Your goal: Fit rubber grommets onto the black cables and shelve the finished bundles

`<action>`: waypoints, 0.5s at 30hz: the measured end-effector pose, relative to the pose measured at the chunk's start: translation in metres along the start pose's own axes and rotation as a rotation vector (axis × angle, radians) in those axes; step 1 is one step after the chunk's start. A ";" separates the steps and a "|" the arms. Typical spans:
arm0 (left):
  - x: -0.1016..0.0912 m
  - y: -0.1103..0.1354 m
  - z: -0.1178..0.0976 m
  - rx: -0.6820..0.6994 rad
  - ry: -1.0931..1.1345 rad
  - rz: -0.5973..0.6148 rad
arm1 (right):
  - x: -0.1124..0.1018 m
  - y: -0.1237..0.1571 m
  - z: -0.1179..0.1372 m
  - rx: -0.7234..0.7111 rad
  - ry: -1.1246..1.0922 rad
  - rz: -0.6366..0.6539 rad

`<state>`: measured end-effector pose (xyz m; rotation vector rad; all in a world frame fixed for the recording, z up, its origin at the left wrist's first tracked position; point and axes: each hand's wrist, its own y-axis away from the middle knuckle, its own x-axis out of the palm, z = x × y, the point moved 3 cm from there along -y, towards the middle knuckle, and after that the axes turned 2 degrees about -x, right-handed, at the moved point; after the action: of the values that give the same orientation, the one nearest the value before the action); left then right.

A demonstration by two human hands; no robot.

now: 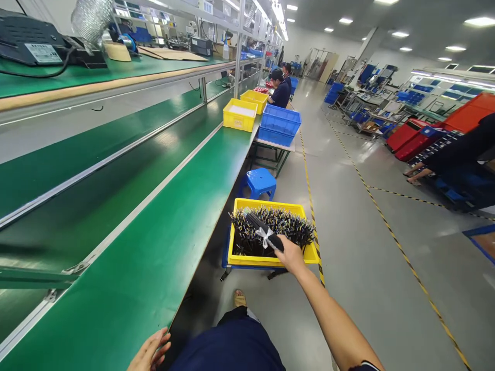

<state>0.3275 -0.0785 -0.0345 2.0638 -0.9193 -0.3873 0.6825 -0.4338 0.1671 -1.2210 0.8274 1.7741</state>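
Observation:
My right hand (292, 256) is wrapped round one end of a bundle of black cables (257, 221), which a white tie (265, 237) binds near its middle. The bundle slants up and to the left above a yellow crate (255, 259). Inside that crate stand many black cables (284, 222) with bare, light-coloured wire ends pointing up. My left hand (150, 351) is beside the near edge of the green workbench (154, 288), its fingers apart and slightly curled, with nothing in it. Part of the left hand is cut off by the lower frame edge.
A blue stool (261, 180) stands behind the crate. Further along are yellow bins (238, 116) on the bench and stacked blue crates (280, 123) beside it. Seated people (280, 88) work there. Yellow-black tape (371, 193) marks the floor; another person (460, 147) is at right.

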 end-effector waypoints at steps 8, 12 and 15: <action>0.047 0.017 0.002 -0.090 -0.080 -0.040 | 0.019 -0.019 -0.028 -0.229 -0.046 0.393; 0.069 0.028 -0.004 -0.124 -0.090 -0.059 | 0.054 -0.035 -0.035 -0.163 0.014 0.553; 0.078 0.034 -0.008 -0.130 -0.113 -0.050 | 0.069 -0.050 -0.046 -0.056 0.103 0.556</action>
<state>0.3694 -0.1441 0.0011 1.9648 -0.8858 -0.5803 0.7316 -0.4326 0.0841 -1.1994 1.2774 2.1943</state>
